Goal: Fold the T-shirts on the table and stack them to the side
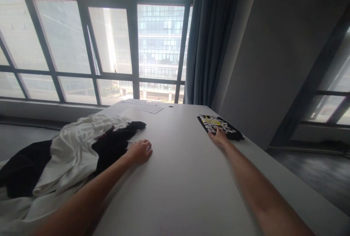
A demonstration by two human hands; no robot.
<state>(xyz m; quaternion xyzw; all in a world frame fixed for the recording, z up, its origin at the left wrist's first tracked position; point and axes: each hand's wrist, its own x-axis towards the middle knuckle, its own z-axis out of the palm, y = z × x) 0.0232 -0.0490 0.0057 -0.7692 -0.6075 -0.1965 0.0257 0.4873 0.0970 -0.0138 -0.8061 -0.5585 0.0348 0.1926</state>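
Observation:
A folded black garment [218,125] with a white and yellow print lies near the right edge of the white table [169,185]. My right hand [218,136] rests on its near side, fingers spread across the print. On the left, my left hand [139,151] lies on the tabletop with its fingers loosely bent and slightly apart; no held thing shows. Beside that hand is a heap of loose clothes, with a white garment [79,148] draped over black cloth [112,146]. The undersides of the left fingers are hidden.
Sheets of paper [149,107] lie at the table's far end, close to a round dark cable hole [171,106]. Beyond stand large framed windows [161,43], a blue-grey curtain [210,39] and a grey wall column [259,57].

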